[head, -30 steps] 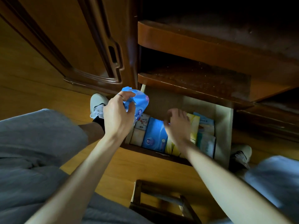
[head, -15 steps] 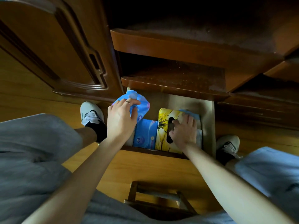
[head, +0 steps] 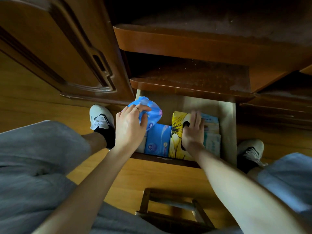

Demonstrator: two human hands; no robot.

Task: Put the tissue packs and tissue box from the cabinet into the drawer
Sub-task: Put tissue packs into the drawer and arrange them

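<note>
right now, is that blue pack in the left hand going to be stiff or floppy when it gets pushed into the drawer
Probably floppy: the blue pack bulges and crumples where the left hand grips it. Likely light, since one hand holds it up. Its glossy wrapper may be a bit slippery.

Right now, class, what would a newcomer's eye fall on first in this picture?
First, the bright yellow tissue box in the middle of the open drawer, with the right hand pressing on it. Next, the crumpled blue tissue pack gripped by the left hand over the drawer's left end.
</note>
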